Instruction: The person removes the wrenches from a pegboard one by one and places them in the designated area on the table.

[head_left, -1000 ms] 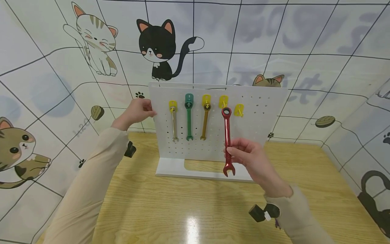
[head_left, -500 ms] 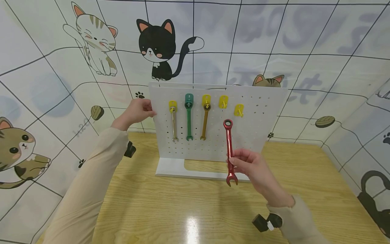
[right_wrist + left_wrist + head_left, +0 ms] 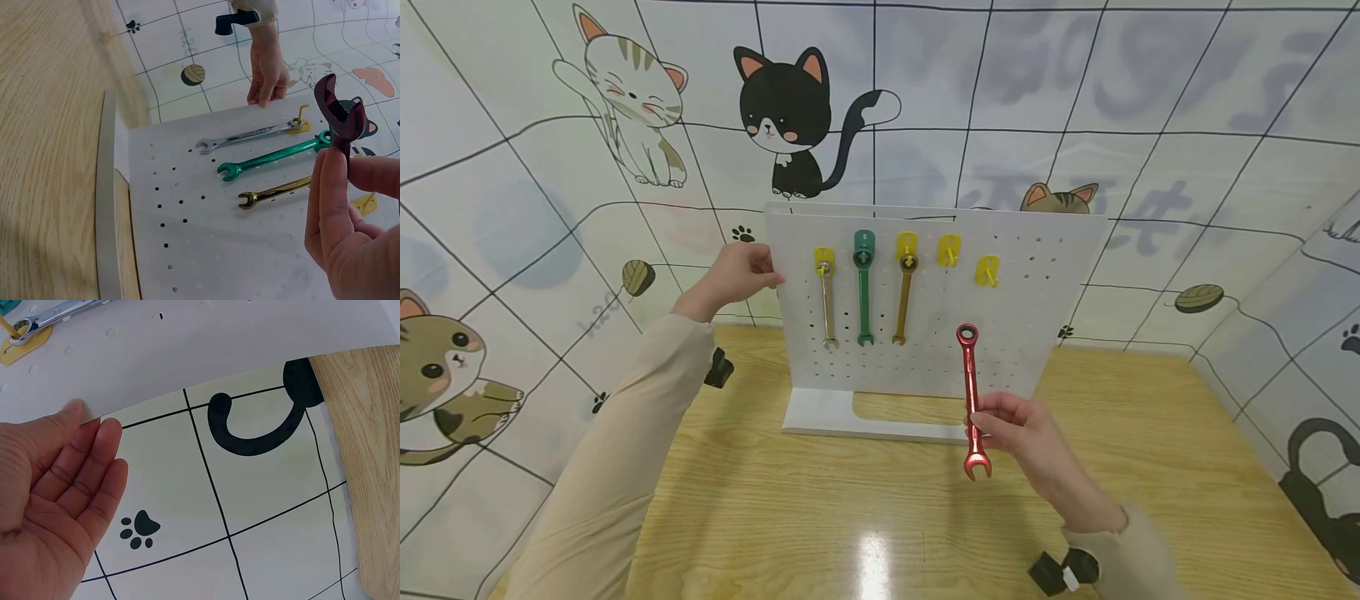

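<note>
My right hand pinches a red combination wrench by its lower shaft, ring end up and open end down, in front of the white pegboard. In the right wrist view the wrench's open jaw looks dark red. My left hand pinches the pegboard's left edge between thumb and fingers, as the left wrist view also shows. On the board hang a silver wrench, a green wrench and a gold wrench. Two yellow hooks to their right carry nothing.
The pegboard stands on a white base on a wooden table. Behind and beside it, a wall covering shows cartoon cats and a dark grid. A black device is on each wrist.
My right hand has moved down and slightly right with the red wrench, away from the upper yellow hook. My left hand stays at the board's edge.
</note>
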`<state>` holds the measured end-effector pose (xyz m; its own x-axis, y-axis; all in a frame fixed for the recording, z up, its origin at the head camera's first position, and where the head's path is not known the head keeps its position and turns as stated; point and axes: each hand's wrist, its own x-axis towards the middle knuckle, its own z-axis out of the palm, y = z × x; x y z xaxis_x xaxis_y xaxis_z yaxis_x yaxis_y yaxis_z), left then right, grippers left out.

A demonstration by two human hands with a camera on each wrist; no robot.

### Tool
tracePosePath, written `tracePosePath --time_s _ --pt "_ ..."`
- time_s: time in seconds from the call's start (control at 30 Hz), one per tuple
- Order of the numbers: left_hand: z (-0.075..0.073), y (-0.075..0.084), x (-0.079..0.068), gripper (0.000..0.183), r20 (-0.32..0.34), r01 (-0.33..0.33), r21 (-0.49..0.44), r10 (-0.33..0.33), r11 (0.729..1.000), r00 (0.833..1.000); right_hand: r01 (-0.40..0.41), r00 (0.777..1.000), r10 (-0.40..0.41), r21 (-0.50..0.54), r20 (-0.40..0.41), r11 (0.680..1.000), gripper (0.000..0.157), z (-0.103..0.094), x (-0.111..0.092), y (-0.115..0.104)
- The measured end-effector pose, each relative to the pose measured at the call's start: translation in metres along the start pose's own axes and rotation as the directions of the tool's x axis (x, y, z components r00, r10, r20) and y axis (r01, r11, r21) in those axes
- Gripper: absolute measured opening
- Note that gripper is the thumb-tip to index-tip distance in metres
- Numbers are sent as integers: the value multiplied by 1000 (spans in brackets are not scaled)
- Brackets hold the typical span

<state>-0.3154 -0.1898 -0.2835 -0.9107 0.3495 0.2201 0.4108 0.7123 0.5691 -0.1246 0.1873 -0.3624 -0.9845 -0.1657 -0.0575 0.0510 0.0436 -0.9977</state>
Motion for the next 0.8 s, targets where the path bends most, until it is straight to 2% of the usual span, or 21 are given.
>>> tracePosePath --time_s 0.27,0.6,0.8 --pt "0 1 0 13 -3 -3 1 3 1000 1000 -32 999 32 13 -31 999 24 -4 -6 17" --pt "0 0 0 13 -3 3 7 -3 1000 1000 -50 996 50 4 -78 999 19 -17 -15 38" --pt "0 0 1 12 -4 -2 11 2 1000 1000 -73 989 69 -23 -127 997 22 -31 -23 49"
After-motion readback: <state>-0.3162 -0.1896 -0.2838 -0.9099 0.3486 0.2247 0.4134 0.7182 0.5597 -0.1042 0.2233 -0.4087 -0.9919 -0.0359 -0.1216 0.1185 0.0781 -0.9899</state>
